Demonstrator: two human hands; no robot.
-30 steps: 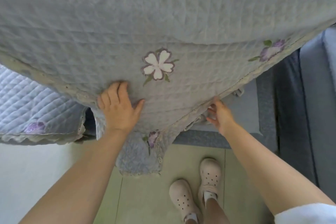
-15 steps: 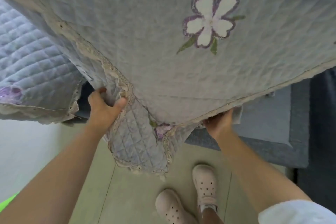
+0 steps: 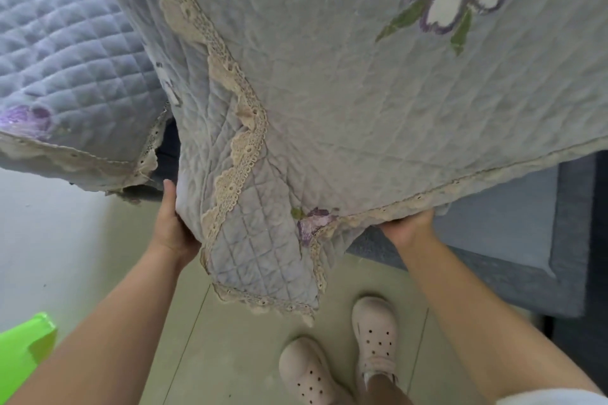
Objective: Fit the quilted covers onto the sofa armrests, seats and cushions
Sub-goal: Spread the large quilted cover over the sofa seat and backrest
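Quilted cover [image 3: 362, 115] held up, left hand [image 3: 172, 227] grip holding its folded edge, right hand [image 3: 409, 228] grip holding its lace hem

both bare forearms reach forward and up. left hand [image 3: 171, 227] curls round a fabric fold, thumb pointing up; right hand [image 3: 409, 229] grips an edge from beneath, fingers hidden.
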